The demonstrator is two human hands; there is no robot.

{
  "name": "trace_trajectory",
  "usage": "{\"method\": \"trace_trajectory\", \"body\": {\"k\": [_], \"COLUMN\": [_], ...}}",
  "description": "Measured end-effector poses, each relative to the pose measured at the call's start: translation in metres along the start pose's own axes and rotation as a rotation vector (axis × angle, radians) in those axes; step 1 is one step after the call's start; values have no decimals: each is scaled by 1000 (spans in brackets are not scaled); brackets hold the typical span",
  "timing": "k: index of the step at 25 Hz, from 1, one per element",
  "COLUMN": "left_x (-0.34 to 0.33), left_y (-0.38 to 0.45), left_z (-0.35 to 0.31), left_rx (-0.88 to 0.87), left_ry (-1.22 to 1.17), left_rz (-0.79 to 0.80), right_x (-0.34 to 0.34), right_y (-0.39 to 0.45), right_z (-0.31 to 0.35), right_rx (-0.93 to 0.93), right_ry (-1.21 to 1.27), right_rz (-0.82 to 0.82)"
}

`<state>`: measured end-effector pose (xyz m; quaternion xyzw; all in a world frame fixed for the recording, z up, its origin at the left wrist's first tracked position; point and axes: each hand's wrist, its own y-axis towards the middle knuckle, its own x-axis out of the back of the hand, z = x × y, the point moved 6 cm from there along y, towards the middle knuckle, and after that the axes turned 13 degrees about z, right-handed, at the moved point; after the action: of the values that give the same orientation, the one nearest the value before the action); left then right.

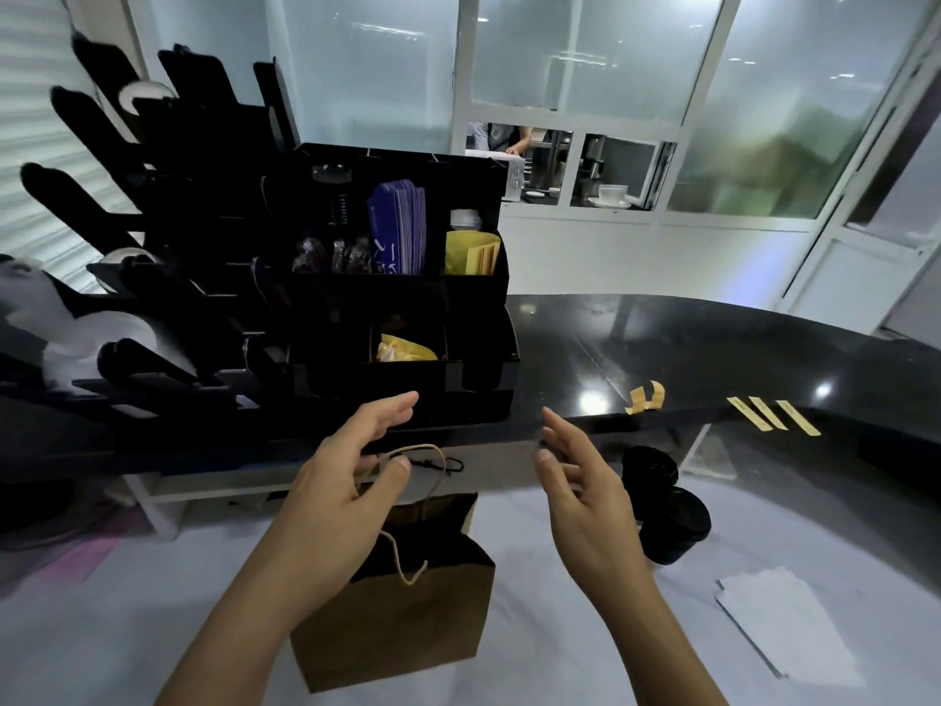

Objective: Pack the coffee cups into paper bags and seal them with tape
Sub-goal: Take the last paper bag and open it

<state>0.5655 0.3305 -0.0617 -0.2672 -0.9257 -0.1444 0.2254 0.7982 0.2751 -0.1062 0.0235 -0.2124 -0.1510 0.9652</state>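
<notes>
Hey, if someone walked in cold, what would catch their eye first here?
Two open hands, left hand and right hand, hover over an open brown paper bag on the white surface. Right of it stand two black coffee cups, below yellow tape strips stuck along the glossy black counter.

We are facing a glossy black counter [662,343]; behind it, frosted windows [585,53] are glowing in white frames.

Cups [664,507] right of bag [402,603], below counter [713,349].
</notes>
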Motion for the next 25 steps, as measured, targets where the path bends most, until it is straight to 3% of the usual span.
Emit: {"method": "trace_trajectory", "body": {"k": [6,18,25], "left_x": [-17,-133,-185], "left_y": [13,64,85], "left_z": [-19,-38,-26], "left_rx": [-13,37,138], "left_ry": [36,56,7], "left_rz": [14,172,187], "right_x": [18,122,167], "right_y": [8,24,48], "right_z": [-12,-100,-173], "right_rx": [8,-108,-218], "right_ry": [27,25,-221], "right_rz": [-9,-64,-96]}}
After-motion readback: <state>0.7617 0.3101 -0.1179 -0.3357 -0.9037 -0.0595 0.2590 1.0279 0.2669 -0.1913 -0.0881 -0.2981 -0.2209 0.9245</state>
